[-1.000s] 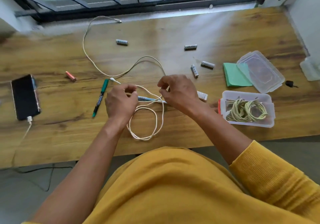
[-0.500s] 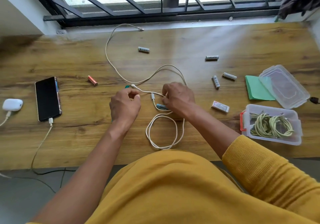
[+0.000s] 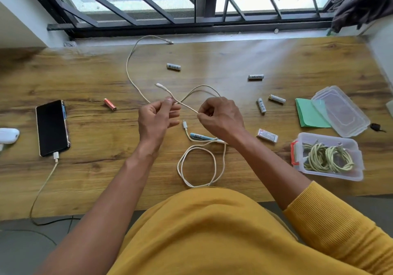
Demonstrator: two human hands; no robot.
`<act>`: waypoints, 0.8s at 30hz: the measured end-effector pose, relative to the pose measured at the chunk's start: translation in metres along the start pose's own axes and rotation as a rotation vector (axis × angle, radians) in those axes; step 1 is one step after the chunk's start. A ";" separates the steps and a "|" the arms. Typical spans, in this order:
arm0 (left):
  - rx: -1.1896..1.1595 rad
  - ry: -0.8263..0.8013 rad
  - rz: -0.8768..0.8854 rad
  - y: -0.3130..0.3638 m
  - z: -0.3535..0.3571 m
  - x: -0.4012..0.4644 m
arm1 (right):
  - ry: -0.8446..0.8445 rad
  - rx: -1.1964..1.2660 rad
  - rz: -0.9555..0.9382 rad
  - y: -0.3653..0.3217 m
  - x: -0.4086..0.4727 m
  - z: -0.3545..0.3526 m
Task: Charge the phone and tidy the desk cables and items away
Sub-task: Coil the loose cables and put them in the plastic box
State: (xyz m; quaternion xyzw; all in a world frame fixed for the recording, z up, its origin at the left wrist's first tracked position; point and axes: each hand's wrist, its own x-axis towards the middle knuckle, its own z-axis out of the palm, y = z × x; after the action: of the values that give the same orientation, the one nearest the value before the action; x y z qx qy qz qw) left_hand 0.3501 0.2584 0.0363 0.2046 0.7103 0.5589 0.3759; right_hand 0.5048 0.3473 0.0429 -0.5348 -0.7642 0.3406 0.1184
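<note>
Both hands are up over the middle of the wooden desk [image 3: 212, 61], working a white cable [image 3: 185, 105]. The left hand [image 3: 156, 121] pinches the cable near its plug end between thumb and fingertips, the plug poking out toward the upper left just beyond the fingers. The right hand [image 3: 221, 118] pinches the same cable a little further along, fingers curled in tight, so a short stretch of cord runs taut and slanted between the two hands.

Below the hands, the rest of that white cable lies in a loose double loop near the desk's front edge, with a second plug lying just above a blue-and-white pen [image 3: 198, 136].

A longer beige cable [image 3: 128, 70] sweeps from the window sill at top centre down and around behind the hands.

Over at the left of the frame, the phone [image 3: 52, 126] lies flat, screen dark, with a charging cable [image 3: 45, 181] plugged into its lower end and trailing off the front of the desk. A white case [image 3: 8, 135] sits at the far left edge.

Right side: a clear plastic box [image 3: 359, 157] holds coiled greenish cables [image 3: 327, 157], its lid [image 3: 340, 110] lying apart above it, overlapping a green pad [image 3: 308, 114]. Scattered white batteries [image 3: 173, 67] dot the upper desk, and an orange battery [image 3: 110, 104] lies left of the hands.
</note>
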 end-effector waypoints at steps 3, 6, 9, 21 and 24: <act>-0.115 -0.121 0.068 0.014 0.007 -0.008 | 0.000 0.085 0.015 -0.001 -0.005 -0.008; -0.151 -0.233 0.129 0.018 0.013 -0.013 | -0.011 0.140 0.022 -0.002 -0.008 -0.017; -0.156 -0.274 0.198 0.018 0.020 -0.016 | 0.028 0.206 -0.015 -0.002 -0.011 -0.025; -0.171 -0.585 0.234 0.029 0.044 -0.034 | -0.308 0.768 -0.338 -0.015 -0.014 -0.072; -0.208 -0.631 0.157 0.029 0.047 -0.037 | -0.370 1.109 -0.263 -0.016 -0.016 -0.090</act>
State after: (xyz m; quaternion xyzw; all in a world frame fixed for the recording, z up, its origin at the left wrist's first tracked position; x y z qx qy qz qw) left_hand 0.4052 0.2703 0.0705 0.3824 0.4802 0.5646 0.5518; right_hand 0.5483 0.3656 0.1222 -0.2258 -0.5401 0.7586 0.2860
